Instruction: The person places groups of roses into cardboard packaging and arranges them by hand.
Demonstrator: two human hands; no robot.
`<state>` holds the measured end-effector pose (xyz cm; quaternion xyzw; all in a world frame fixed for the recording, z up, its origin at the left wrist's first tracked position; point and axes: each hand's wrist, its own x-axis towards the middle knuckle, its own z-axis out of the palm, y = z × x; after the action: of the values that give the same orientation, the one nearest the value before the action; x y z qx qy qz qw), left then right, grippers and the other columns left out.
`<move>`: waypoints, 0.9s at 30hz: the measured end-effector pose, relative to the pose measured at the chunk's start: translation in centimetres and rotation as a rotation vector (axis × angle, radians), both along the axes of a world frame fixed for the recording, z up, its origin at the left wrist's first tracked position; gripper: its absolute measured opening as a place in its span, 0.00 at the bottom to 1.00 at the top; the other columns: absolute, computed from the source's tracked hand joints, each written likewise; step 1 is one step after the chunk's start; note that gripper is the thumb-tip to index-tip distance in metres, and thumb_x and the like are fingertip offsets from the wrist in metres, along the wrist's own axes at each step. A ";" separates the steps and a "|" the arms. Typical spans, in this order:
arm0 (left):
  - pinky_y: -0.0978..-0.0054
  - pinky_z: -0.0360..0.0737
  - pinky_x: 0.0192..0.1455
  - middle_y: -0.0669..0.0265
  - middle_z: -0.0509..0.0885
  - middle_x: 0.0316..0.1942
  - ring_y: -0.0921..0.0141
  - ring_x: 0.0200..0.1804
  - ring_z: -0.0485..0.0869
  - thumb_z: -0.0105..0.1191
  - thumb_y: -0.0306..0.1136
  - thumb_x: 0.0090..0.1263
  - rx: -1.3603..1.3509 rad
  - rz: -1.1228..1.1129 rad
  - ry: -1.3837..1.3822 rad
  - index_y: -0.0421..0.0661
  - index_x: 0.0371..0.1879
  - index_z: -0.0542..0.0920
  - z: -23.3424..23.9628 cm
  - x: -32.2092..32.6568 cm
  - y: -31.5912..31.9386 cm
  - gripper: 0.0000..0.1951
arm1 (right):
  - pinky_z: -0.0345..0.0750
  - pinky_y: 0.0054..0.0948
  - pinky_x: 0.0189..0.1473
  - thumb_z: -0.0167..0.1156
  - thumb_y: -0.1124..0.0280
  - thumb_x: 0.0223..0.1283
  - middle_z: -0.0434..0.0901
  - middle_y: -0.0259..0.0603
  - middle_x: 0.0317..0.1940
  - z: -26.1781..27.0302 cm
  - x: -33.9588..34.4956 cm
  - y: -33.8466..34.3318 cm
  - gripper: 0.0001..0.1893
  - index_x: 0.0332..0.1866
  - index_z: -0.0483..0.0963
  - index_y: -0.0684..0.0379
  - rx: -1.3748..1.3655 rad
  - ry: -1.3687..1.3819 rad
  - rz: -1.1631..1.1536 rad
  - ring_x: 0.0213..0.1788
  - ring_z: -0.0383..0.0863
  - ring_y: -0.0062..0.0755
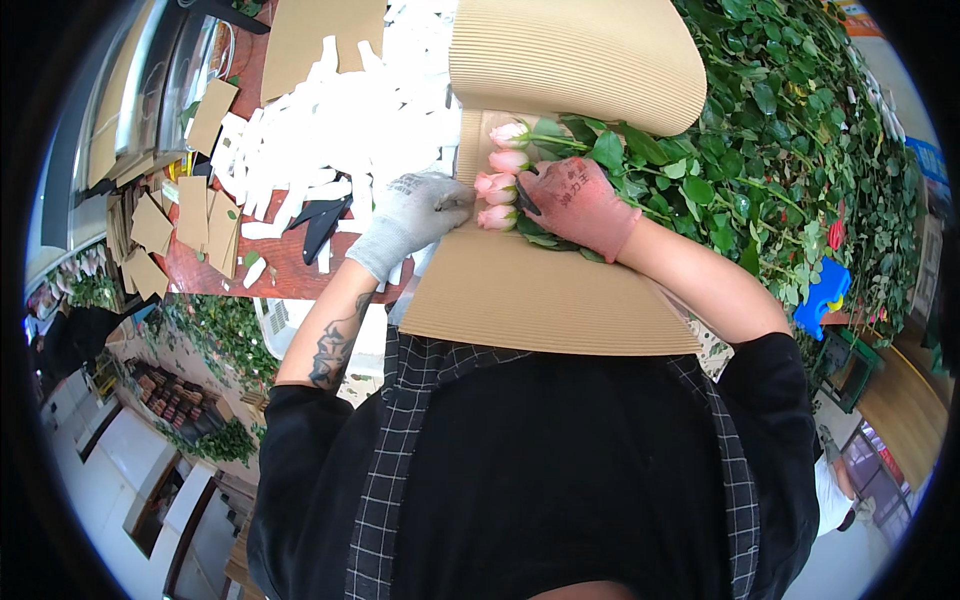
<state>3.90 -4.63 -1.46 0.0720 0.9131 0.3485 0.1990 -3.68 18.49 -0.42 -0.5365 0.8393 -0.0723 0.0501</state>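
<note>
Several pink roses [496, 187] lie in a row on a sheet of corrugated cardboard [555, 292], heads to the left and leafy stems to the right. My right hand [576, 199], in a pink-red glove, is curled over the stems just behind the heads. Something black shows at its thumb. In a pale grey glove, my left hand [420, 214] is at the cardboard's left side, fingertips beside the lower rose heads. Whether it pinches anything there is hidden. Another corrugated flap [577, 60] rises at the far side of the roses.
A heap of white sleeve-like pieces [337, 135] covers the red table [285, 262] at left, with a black object [322, 225] among them. Small cardboard pieces [193, 214] lie farther left. Leafy stems [772, 150] are piled at right, near a blue plastic item [821, 296].
</note>
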 end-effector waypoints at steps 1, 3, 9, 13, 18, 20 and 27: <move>0.69 0.78 0.39 0.63 0.83 0.31 0.62 0.34 0.83 0.58 0.31 0.56 0.002 -0.012 0.004 0.47 0.36 0.83 0.8 -0.3 0.1 0.09 | 0.73 0.35 0.29 0.58 0.59 0.55 0.75 0.35 0.24 0.1 -0.1 -0.1 0.12 0.35 0.72 0.56 0.002 0.004 -0.012 0.26 0.79 0.37; 0.71 0.79 0.39 0.63 0.83 0.32 0.64 0.35 0.83 0.59 0.28 0.55 0.035 0.117 0.302 0.47 0.39 0.84 3.4 -0.3 0.3 0.11 | 0.73 0.33 0.29 0.58 0.59 0.55 0.75 0.35 0.24 0.5 -0.2 -0.3 0.12 0.35 0.72 0.56 0.026 -0.080 -0.003 0.27 0.79 0.36; 0.71 0.79 0.39 0.64 0.82 0.36 0.63 0.37 0.82 0.63 0.31 0.54 0.031 -0.163 0.387 0.46 0.39 0.84 1.8 -2.4 1.6 0.13 | 0.76 0.32 0.31 0.53 0.65 0.56 0.80 0.40 0.27 3.0 0.1 -0.1 0.09 0.35 0.77 0.58 -0.047 0.051 0.002 0.31 0.82 0.35; 0.70 0.79 0.39 0.64 0.82 0.35 0.64 0.37 0.82 0.63 0.33 0.54 0.108 -0.169 0.432 0.46 0.37 0.85 0.6 -3.0 1.2 0.12 | 0.77 0.34 0.34 0.54 0.63 0.55 0.81 0.43 0.30 3.3 -0.2 0.2 0.11 0.32 0.78 0.59 0.106 -0.184 0.033 0.32 0.83 0.39; 0.70 0.79 0.39 0.64 0.82 0.34 0.64 0.37 0.82 0.63 0.33 0.53 0.089 -0.140 0.436 0.45 0.35 0.85 0.8 -2.7 1.5 0.11 | 0.77 0.37 0.35 0.56 0.60 0.54 0.80 0.41 0.28 2.5 -0.4 -0.7 0.11 0.28 0.77 0.57 0.204 -0.236 0.106 0.32 0.82 0.39; 0.70 0.79 0.40 0.64 0.82 0.34 0.64 0.38 0.83 0.63 0.33 0.53 0.079 -0.105 0.434 0.45 0.34 0.85 0.5 -2.4 1.6 0.10 | 0.76 0.37 0.33 0.57 0.58 0.54 0.78 0.38 0.26 2.2 -0.3 -0.6 0.12 0.28 0.74 0.57 0.196 -0.204 0.132 0.31 0.81 0.39; 0.69 0.79 0.43 0.64 0.82 0.35 0.65 0.39 0.82 0.62 0.33 0.54 0.095 -0.072 0.431 0.46 0.35 0.85 0.5 -1.8 2.1 0.10 | 0.75 0.34 0.34 0.57 0.55 0.56 0.77 0.37 0.30 2.4 -0.2 -1.2 0.13 0.32 0.75 0.55 0.193 -0.206 0.153 0.34 0.81 0.37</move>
<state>2.15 -2.53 -0.98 0.1869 0.9138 0.3604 0.0081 -3.92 17.27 1.97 -0.5813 0.7895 -0.0421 0.1925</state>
